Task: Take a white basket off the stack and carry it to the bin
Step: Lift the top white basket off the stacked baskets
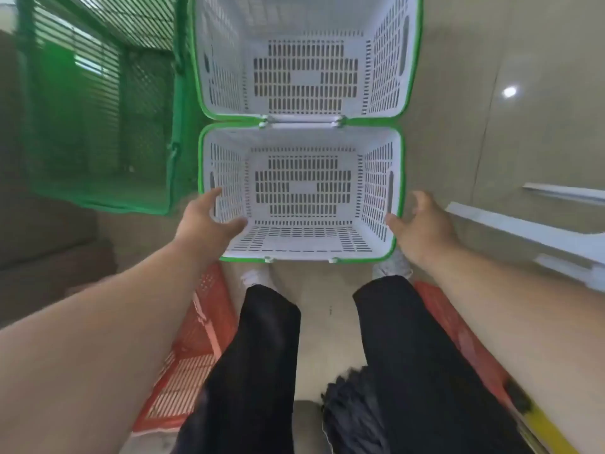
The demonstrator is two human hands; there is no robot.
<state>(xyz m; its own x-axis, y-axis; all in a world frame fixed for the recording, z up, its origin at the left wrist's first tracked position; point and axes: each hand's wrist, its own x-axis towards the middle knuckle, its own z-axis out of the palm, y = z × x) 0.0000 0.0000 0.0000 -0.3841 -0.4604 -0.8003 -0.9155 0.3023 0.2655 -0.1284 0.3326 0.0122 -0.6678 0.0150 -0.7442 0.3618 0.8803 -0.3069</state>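
Note:
Two white slotted baskets with green rims stand end to end on the floor in front of me. The near white basket (302, 191) is flanked by both hands. My left hand (209, 221) is at its left rim with the thumb reaching over the edge into the basket, fingers spread. My right hand (422, 221) hovers at the right rim, fingers curled and apart, the fingertips touching or nearly touching the rim. The far white basket (304, 57) sits just beyond, touching the near one. A large green mesh bin (98, 126) stands to the left.
Red plastic crates lie on the floor beside my legs, one at the left (193, 348) and one at the right (458, 329). White strips (537, 231) lie on the floor at the right. A brown box-like surface (39, 240) is at the far left.

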